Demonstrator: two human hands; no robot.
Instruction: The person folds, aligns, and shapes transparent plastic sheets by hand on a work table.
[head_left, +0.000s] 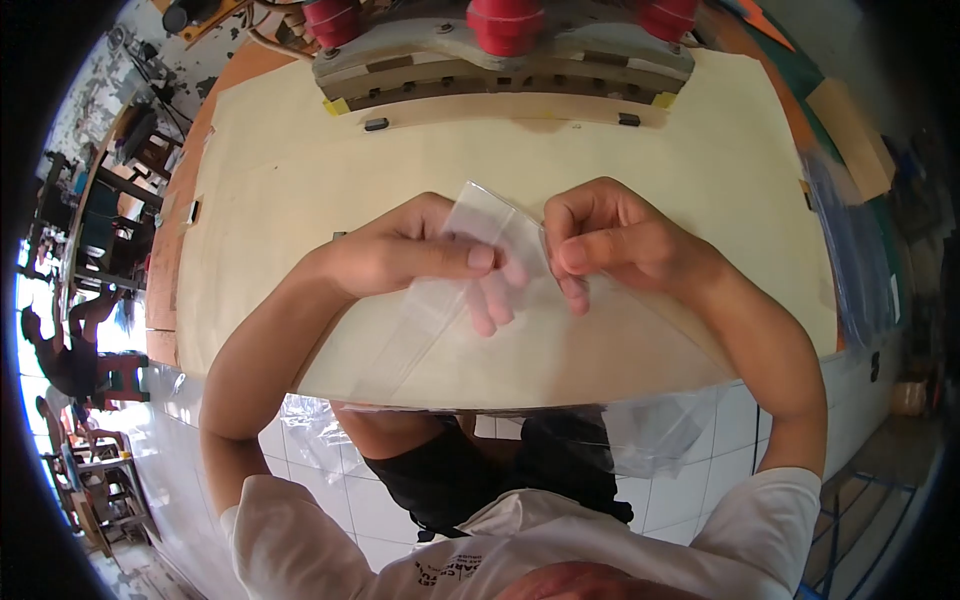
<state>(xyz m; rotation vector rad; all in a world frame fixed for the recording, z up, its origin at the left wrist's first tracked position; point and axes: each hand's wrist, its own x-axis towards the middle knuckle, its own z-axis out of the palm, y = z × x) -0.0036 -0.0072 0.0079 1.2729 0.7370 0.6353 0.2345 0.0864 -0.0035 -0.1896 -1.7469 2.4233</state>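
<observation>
A clear plastic sheet (420, 318) with a folded strip along its left side spans both hands over the table's near part. My left hand (425, 250) grips it, thumb on top and fingers showing through the film from beneath. On the other side, my right hand (620, 240) pinches the sheet's edge between thumb and curled fingers. One corner of the plastic points up between the hands. The lower part of the sheet spreads toward the table's front edge; its transparent outline is hard to follow there.
Cream paper covers the table (270, 150). At the back stands a grey metal machine bar (500, 75) with red fittings (505, 25). Clear plastic sheets (850, 250) lie at the right edge, near a cardboard piece (850, 140). More film (655, 435) hangs below the front edge.
</observation>
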